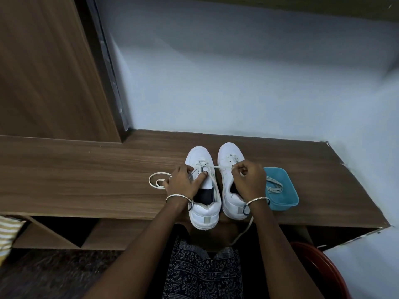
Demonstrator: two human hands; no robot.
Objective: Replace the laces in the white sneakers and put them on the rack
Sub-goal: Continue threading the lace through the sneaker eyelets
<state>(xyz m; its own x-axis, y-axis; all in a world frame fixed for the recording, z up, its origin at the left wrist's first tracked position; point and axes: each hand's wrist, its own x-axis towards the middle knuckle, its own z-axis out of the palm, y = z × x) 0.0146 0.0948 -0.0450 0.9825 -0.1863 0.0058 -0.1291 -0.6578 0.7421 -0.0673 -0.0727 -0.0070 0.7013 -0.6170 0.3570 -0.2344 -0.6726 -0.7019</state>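
Two white sneakers stand side by side on the wooden bench top [86, 180], toes pointing away. My left hand [183, 182] rests on the left sneaker [203, 212], thumb pressed on its tongue by the laced eyelets. My right hand [248, 180] hovers over the right sneaker [228, 154] and pinches a white lace [220, 167] that runs taut from the left sneaker's eyelets. A loose end of that lace lies coiled [155, 180] on the bench to the left. Another lace end [244, 231] hangs over the front edge.
A blue plastic tub [287, 199] with more white laces [274, 186] sits right of the shoes. Open rack compartments [64, 231] lie under the bench. A wooden door [43, 65] is at left, a red chair edge [319, 268] at lower right, a pale wall behind.
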